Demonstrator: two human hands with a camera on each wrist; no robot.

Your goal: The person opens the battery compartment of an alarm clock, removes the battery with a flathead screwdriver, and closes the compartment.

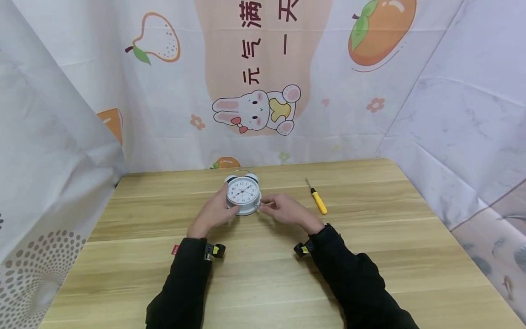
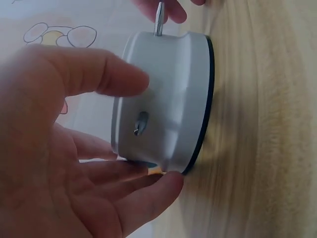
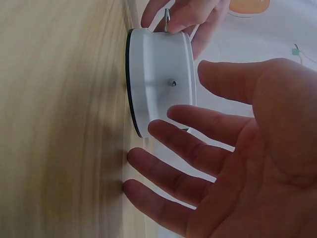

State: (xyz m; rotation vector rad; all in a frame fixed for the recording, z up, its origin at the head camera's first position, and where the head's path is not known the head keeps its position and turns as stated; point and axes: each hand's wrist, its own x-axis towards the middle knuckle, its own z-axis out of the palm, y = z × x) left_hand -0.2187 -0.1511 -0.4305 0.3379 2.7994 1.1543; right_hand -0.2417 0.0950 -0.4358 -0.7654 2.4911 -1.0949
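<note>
A white twin-bell alarm clock point(image 1: 243, 191) lies face up on the wooden table, its dark back rim point(image 2: 208, 99) close along the tabletop. Two short metal legs show on its side, one of them a pointed leg point(image 2: 159, 20). My left hand point(image 1: 215, 208) holds the clock from the left, thumb on the side wall and fingers around the casing. Beside the clock's lower right is my right hand point(image 1: 283, 209). Its fingers point(image 3: 183, 141) are spread and loosely extended, with the thumb apart from the casing in the right wrist view.
A screwdriver point(image 1: 318, 201) with a yellow handle lies to the right of the right hand. Behind the table point(image 1: 263, 283) hangs a white printed curtain point(image 1: 164, 114), and more fabric hangs at both sides. Each wrist wears a small camera, such as the left wrist camera point(image 1: 218, 251).
</note>
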